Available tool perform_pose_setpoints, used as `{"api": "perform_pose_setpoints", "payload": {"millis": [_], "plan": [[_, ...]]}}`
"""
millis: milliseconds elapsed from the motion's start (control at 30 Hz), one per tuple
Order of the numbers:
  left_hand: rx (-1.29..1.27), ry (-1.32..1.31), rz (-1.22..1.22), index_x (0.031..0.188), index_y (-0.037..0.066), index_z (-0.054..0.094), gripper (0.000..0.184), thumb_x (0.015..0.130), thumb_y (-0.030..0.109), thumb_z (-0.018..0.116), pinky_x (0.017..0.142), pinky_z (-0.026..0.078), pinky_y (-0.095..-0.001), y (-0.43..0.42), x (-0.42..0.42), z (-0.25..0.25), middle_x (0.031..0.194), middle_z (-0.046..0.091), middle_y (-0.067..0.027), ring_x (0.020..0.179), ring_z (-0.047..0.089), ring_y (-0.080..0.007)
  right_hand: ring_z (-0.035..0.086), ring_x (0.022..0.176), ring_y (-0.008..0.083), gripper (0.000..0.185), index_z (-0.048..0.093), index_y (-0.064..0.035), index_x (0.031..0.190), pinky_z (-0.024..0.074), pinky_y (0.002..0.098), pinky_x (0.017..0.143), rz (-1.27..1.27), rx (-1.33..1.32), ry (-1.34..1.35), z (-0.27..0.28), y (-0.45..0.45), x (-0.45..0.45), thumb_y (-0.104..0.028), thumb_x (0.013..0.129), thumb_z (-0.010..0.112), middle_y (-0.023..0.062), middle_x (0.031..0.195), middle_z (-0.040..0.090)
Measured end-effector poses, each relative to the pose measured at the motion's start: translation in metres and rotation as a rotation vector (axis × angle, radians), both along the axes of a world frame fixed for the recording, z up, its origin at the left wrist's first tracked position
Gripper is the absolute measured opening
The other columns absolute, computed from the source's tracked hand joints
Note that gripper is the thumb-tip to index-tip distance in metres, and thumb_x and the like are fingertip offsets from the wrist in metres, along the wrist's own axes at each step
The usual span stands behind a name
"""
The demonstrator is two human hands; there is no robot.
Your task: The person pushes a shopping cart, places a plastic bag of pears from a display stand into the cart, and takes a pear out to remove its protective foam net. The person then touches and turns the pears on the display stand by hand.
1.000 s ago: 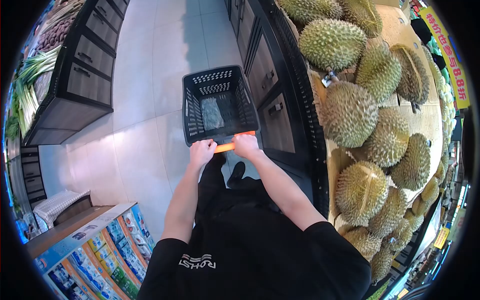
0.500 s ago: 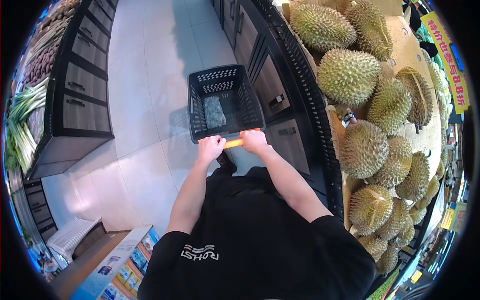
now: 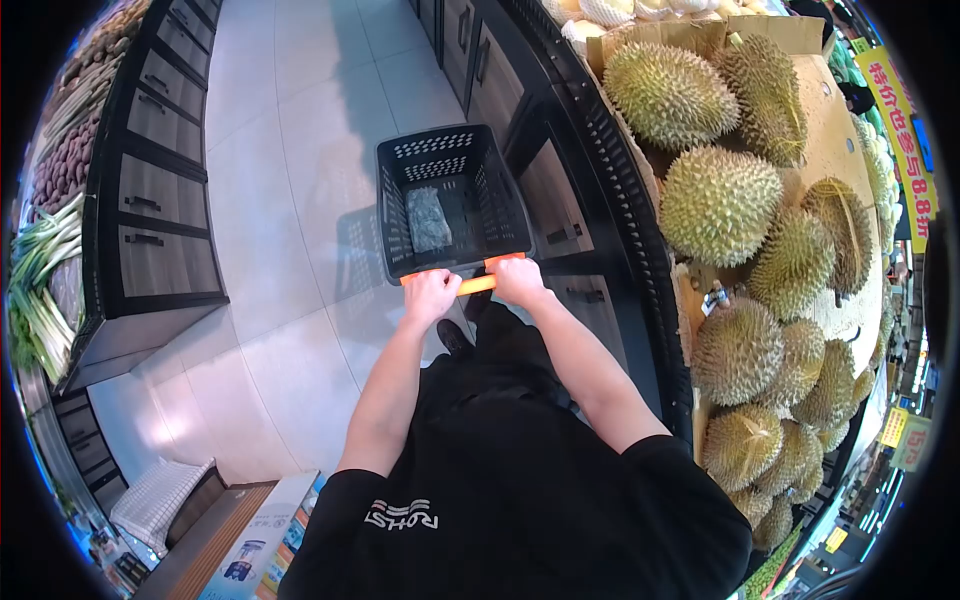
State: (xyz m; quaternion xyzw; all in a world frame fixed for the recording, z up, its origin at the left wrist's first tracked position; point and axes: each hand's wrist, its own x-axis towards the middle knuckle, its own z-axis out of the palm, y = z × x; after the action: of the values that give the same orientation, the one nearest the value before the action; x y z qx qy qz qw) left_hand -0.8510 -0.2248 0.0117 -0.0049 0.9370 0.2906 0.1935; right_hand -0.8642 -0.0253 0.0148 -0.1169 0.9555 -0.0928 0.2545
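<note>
A: What sort of room surrounds the hands?

B: A shop aisle. Pale tiled floor (image 3: 265,260) spreads ahead of the hands and to their left. Well off to the left, a drawer cabinet (image 3: 165,255) carries leeks (image 3: 45,290) and other produce. Behind the hands, on the left, a checked cloth (image 3: 165,500) hangs near a box printed with a blender (image 3: 245,560).

A: And to the right of them?

B: A dark display counter (image 3: 545,130) runs alongside, just beside the basket. On top, spiky durians (image 3: 722,205) lie on cardboard (image 3: 830,110), and a yellow sign (image 3: 905,150) stands past them, farther right.

A: How are the hands themselves?

B: Both closed. The left hand (image 3: 432,296) is wrapped around the left part of an orange handle (image 3: 477,285); the right hand (image 3: 519,282) clasps its right part, with a short stretch of orange bare between them.

A: Where does the basket sit?

B: Directly in front of both hands, at the handle. It's a black basket (image 3: 394,205) with pierced walls, and inside, ahead of the left hand, lies a crumpled clear bag (image 3: 430,220).
</note>
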Motion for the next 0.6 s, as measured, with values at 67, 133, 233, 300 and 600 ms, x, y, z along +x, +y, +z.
{"api": "perform_pose_setpoints", "payload": {"millis": [67,133,233,300,600], "plan": [[0.004,0.021,-0.001,0.087,0.01,0.074,0.034,0.085,0.036,0.053,0.074,0.053,-0.0465,-0.001,-0.019,-0.002,0.077,0.069,-0.0166,0.077,0.068,-0.0358,0.07,0.092,0.0262,0.027,0.074,-0.0202,0.105,0.0555,0.0397,0.082,0.003,-0.012,0.024,0.0,-0.001,-0.019,-0.016,0.082,0.061,0.0086,0.096,0.073],[0.015,-0.02,0.016,0.092,0.012,0.074,0.034,0.085,0.037,0.053,0.078,0.052,-0.0467,-0.004,-0.039,-0.002,0.081,0.07,-0.0172,0.083,0.068,-0.037,0.071,0.091,0.0265,0.026,0.074,-0.0196,0.104,0.0559,0.0402,0.08,-0.002,-0.04,0.062,-0.001,-0.003,-0.039,-0.016,0.083,0.06,0.0084,0.094,0.073],[0.014,0.002,0.023,0.097,0.012,0.075,0.036,0.085,0.038,0.053,0.08,0.052,-0.0457,-0.006,-0.071,-0.003,0.084,0.07,-0.0177,0.085,0.068,-0.0371,0.071,0.09,0.0267,0.025,0.075,-0.0186,0.103,0.0561,0.0405,0.078,-0.001,-0.069,0.079,-0.008,-0.003,-0.072,-0.016,0.082,0.06,0.0088,0.092,0.073],[0.007,0.02,0.03,0.099,0.011,0.075,0.037,0.085,0.038,0.053,0.081,0.053,-0.0456,-0.007,-0.095,-0.003,0.085,0.07,-0.0178,0.085,0.068,-0.0376,0.071,0.087,0.027,0.024,0.075,-0.0173,0.099,0.0563,0.0409,0.077,-0.019,-0.112,0.142,-0.009,-0.005,-0.095,-0.016,0.08,0.062,0.0099,0.09,0.073],[-0.011,0.01,0.108,0.084,0.01,0.072,0.033,0.084,0.037,0.054,0.075,0.053,-0.0482,-0.015,-0.188,-0.009,0.082,0.069,-0.0189,0.083,0.067,-0.0378,0.071,0.088,0.0246,0.021,0.075,-0.0164,0.095,0.0553,0.039,0.078,0.049,-0.154,0.11,0.005,-0.013,-0.199,-0.013,0.079,0.063,0.008,0.09,0.073]]}}
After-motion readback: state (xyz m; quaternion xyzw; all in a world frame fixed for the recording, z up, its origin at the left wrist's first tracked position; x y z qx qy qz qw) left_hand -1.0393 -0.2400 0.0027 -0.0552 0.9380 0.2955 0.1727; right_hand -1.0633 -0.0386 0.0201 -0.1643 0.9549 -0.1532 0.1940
